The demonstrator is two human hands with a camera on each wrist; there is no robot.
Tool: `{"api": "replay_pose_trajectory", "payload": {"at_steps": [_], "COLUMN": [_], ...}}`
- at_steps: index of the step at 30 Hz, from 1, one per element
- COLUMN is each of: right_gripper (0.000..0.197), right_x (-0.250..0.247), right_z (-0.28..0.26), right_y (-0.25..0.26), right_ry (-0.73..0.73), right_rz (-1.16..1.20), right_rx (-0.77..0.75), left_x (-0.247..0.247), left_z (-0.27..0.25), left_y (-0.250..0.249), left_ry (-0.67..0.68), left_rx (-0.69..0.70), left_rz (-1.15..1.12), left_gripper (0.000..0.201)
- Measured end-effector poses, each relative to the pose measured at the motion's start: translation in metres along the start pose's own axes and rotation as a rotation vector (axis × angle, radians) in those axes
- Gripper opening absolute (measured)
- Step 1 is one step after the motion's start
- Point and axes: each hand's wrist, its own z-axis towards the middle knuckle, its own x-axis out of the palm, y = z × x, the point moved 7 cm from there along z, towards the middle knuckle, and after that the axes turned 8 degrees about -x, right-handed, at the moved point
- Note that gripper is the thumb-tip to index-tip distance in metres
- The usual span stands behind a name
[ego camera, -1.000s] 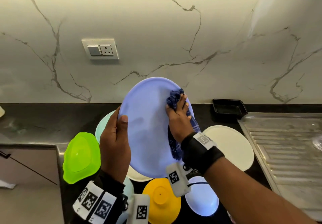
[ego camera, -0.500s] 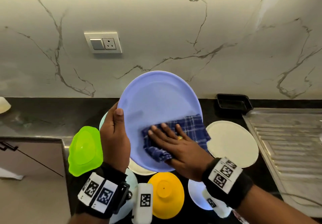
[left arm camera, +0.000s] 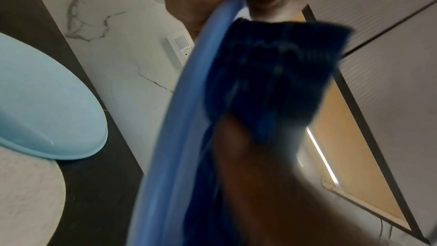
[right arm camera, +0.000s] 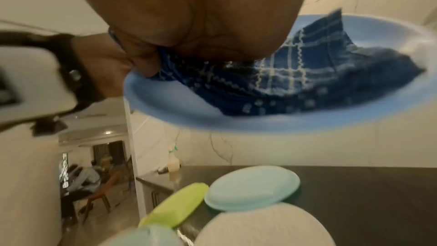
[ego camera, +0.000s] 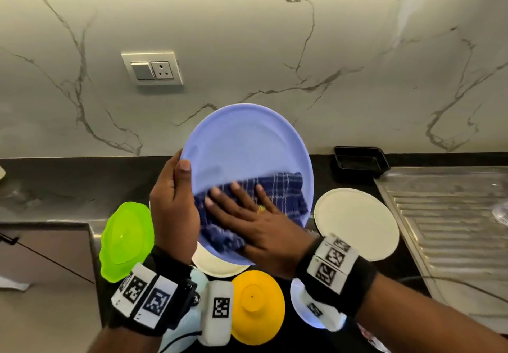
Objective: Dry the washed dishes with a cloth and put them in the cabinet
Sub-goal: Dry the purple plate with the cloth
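Observation:
A lavender-blue plate [ego camera: 247,149] is held tilted above the dark counter. My left hand [ego camera: 176,201] grips its left rim, thumb on the face, fingers behind. A dark blue checked cloth [ego camera: 280,190] lies across the plate's lower half, and my right hand [ego camera: 247,215] presses it flat with straight, spread fingers. The right wrist view shows the cloth [right arm camera: 283,82] bunched under my palm on the plate [right arm camera: 236,119]. In the left wrist view, blurred, the plate's edge [left arm camera: 189,100] runs beside the cloth [left arm camera: 272,72].
Upside-down dishes lie on the counter below: a green bowl [ego camera: 126,237], a yellow bowl [ego camera: 255,303], a cream plate [ego camera: 357,223], a pale blue plate [left arm camera: 42,100], and a white plate [ego camera: 217,267]. A black tray [ego camera: 360,163] and a steel drainboard [ego camera: 450,215] stand right.
My right hand went from bunching the cloth at the plate's right rim to pressing it flat on the face, then slid it left toward my left hand. The plate tilted to face me.

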Motion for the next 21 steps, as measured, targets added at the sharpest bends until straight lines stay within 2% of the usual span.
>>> {"api": "replay_pose_trajectory", "payload": {"at_steps": [2,4,8,10,12,14,16,19,21], "right_gripper": [0.068,0.07,0.066,0.065,0.064,0.069,0.073,0.071,0.07], "right_x": [0.009,0.011,-0.019,-0.038,-0.05,-0.045,-0.026,0.002,0.018], "right_z": [-0.023,-0.035,-0.024,-0.012,0.006,0.023,0.025,0.001,-0.025], "right_y": [-0.012,-0.04,-0.089,-0.096,-0.083,-0.056,-0.029,-0.004,-0.004], "right_ry": [0.049,0.008,-0.314,-0.382,-0.357,-0.261,-0.13,0.096,0.233], "right_rz": [0.032,0.092,0.427,0.483,0.395,0.335,0.273,0.142,0.073], "right_rx": [0.04,0.157,0.485,0.585,0.518,0.327,0.148,-0.047,-0.115], "left_x": [-0.002,-0.003,0.007,0.016,0.025,0.029,0.026,0.02,0.013], "left_z": [-0.002,-0.006,-0.017,-0.023,-0.026,-0.024,-0.018,-0.009,-0.004], "left_y": [0.004,0.008,0.017,0.018,0.018,0.018,0.019,0.022,0.025], "left_ry": [0.011,0.006,0.041,0.082,0.122,0.137,0.109,0.093,0.072], "left_rx": [-0.038,-0.066,-0.139,-0.143,-0.146,-0.135,-0.146,-0.168,-0.166], "left_rz": [-0.057,-0.085,-0.093,-0.086,-0.088,-0.09,-0.1,-0.122,-0.107], "left_gripper": [0.037,0.034,0.043,0.041,0.037,0.037,0.048,0.042,0.038]}}
